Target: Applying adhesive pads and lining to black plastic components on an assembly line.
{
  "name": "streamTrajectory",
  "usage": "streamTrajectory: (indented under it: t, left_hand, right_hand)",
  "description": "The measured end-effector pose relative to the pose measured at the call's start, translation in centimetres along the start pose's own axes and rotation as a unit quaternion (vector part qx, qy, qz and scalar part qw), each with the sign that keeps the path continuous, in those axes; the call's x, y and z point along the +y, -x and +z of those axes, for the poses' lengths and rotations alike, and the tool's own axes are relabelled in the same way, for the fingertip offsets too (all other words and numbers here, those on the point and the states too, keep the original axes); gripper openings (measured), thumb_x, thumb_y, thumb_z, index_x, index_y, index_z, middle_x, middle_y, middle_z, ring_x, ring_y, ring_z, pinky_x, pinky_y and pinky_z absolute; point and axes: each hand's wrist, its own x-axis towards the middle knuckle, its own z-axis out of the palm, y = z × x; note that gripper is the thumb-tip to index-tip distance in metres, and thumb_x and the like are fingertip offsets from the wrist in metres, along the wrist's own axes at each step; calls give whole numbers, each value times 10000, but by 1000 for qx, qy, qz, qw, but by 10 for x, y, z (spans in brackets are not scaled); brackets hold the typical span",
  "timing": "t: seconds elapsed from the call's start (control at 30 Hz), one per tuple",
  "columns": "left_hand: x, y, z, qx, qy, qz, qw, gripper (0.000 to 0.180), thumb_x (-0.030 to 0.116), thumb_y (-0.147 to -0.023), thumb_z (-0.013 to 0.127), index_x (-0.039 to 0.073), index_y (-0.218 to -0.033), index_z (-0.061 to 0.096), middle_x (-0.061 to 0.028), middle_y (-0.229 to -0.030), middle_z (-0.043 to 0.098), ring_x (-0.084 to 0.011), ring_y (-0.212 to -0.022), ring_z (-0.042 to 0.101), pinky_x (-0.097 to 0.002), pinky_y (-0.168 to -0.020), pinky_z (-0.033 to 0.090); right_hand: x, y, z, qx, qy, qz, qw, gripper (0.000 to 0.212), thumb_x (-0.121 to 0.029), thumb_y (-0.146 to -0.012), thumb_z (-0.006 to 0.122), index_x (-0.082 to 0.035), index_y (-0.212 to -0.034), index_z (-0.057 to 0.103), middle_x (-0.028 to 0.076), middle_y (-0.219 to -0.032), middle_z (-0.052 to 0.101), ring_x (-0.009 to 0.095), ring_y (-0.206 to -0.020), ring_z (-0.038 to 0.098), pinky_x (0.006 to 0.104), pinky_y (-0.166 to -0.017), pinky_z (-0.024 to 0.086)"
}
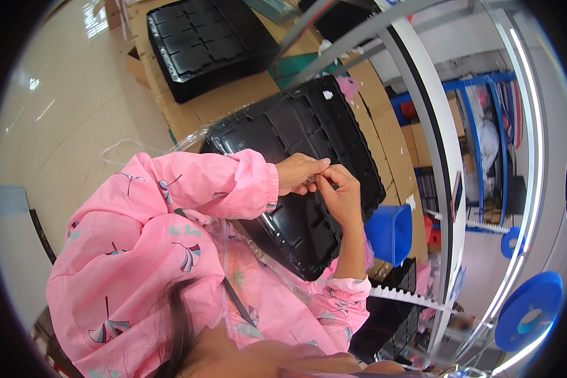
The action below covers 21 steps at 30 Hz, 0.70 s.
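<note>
My left hand and my right hand meet with their fingertips pressed together over a black moulded plastic tray. Between the fingers a small pale bit barely shows, and its kind cannot be made out. The tray, maybe a stack of several, lies right beneath both hands. It is shiny, with raised ribs and notched edges, and bears a small white sticker near its far corner. Clear plastic film bunches along its left side. Pink patterned sleeves cover my arms.
Another black tray stack sits farther back on the cardboard-covered table. A blue bin stands close by my right wrist. Metal frame posts rise on the right, beside a blue reel and a blue shelf rack.
</note>
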Motion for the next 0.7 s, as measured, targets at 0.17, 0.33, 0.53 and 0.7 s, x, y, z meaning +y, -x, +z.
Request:
streamTrajectory:
  t: [0.17,0.33,0.53,0.7]
  left_hand:
    - [16,18,-23,71,41,62,995,213,217,-866,515,16,-894,584,-13,-686,511,-54,-524,437,-169,-386,321]
    - [19,28,-28,-2,52,50,997,184,169,-847,539,6,-913,592,-21,-688,539,-50,-525,454,-161,-383,320]
    - [18,31,-32,-5,83,48,995,193,189,-841,560,10,-905,596,-23,-685,544,-51,-520,458,-157,-381,302]
    - [16,33,-35,-17,100,51,994,233,201,-832,586,-9,-932,604,-34,-694,561,-60,-518,469,-162,-376,305]
  right_hand:
    - [40,-85,-6,94,-19,36,995,163,-67,-772,603,29,-900,635,40,-700,605,87,-600,532,213,-567,429]
    - [111,-159,8,158,132,59,977,176,-127,-757,608,-10,-882,648,164,-799,636,286,-773,614,345,-702,465]
    - [109,-183,17,130,194,113,966,160,-170,-739,628,-64,-852,666,164,-804,631,324,-804,601,386,-723,458]
    - [95,-191,14,70,240,130,960,137,-181,-743,617,-64,-799,661,165,-803,630,330,-803,600,400,-719,459]
